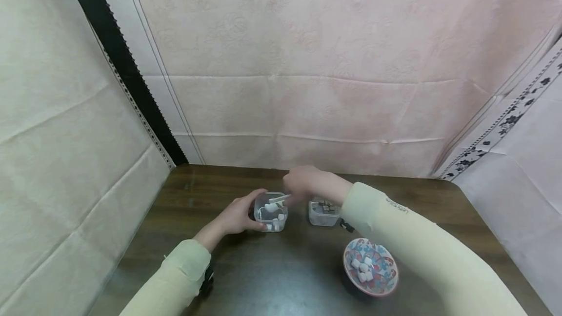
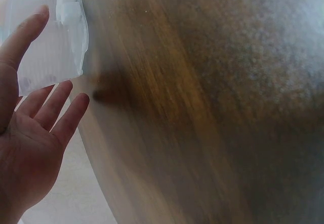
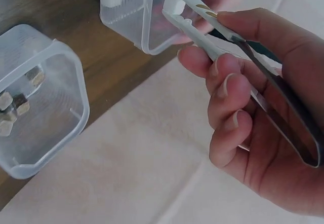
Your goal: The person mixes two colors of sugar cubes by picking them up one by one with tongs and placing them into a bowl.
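On a dark brown, wood-grained table [image 1: 246, 277], a clear, boxy plastic tub [image 3: 126, 26] is standing near the far edge, left of that edge's middle, with small white cubes [image 1: 280, 217] lying inside it. The left hand [image 1: 237, 214] is holding this tub in a wide, open-curved grasp, the thumb lying at the near side and a finger at the far side, probably to stop so light a vessel from sliding. The right hand [image 3: 253, 117] is gripping slim tweezers with white, gold-marked ends and dark metal arms [image 3: 220, 27]; the thumb is pressing one arm while the fingers are curling under the other, and the tips are pinching a single white cube [image 3: 174, 4] at the tub's open mouth.

A second clear tub [image 1: 322, 219], holding brownish-grey cubes [image 3: 20, 105], is standing around the middle of the far edge. A round, pink-rimmed bowl patterned in blue and red [image 1: 387, 262], with more white cubes [image 1: 363, 273] in it, is sitting right of the table's middle, nearer the person, seemingly within easy reach of the right hand.

Both forearms are slanting inwards from the near side, the right one passing beside the bowl.
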`<state>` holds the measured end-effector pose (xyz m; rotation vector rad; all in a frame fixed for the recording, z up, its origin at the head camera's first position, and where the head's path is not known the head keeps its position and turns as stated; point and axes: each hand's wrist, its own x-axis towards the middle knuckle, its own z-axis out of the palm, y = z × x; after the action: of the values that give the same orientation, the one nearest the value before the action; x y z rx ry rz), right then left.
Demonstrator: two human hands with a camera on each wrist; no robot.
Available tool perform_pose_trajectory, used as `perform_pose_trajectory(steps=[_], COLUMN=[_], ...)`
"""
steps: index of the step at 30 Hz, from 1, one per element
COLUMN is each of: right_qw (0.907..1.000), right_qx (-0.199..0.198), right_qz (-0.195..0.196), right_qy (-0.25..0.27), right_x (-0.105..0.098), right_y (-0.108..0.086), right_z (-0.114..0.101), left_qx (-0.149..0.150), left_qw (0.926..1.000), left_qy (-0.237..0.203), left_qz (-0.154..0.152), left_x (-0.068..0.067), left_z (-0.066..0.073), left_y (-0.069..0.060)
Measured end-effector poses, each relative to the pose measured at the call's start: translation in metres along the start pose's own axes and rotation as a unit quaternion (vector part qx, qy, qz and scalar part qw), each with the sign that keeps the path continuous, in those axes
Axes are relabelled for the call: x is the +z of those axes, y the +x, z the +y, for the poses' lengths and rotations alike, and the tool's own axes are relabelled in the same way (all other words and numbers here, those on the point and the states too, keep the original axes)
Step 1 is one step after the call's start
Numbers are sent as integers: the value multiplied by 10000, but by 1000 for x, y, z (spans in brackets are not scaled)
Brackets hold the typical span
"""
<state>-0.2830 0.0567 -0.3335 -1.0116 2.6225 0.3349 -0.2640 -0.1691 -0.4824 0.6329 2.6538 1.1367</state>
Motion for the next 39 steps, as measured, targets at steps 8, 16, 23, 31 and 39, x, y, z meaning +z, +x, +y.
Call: perform_pose_trajectory(steps=[8, 16, 23, 31, 39], right_qw=[9976, 9932, 9906, 9867, 9888], right_qx=[-245, -178, -38, 13, 188], right_qz=[529, 998, 1172, 1464, 1333], right_qy=[372, 577, 706, 711, 648], right_x=[3, 11, 15, 21, 34], right_y=[-35, -70, -101, -139, -176], right_z=[18, 32, 41, 49, 62], left_qx=[-112, -93, 35, 16, 78], left_qw=[9999, 9999, 10000, 10000, 10000], left_qy=[-5, -40, -47, -51, -10], left_qz=[52, 55, 14, -22, -5], left_x=[3, 4, 2, 3, 0], left_z=[-2, -1, -4, -5, -2], left_y=[0, -2, -2, -1, 0])
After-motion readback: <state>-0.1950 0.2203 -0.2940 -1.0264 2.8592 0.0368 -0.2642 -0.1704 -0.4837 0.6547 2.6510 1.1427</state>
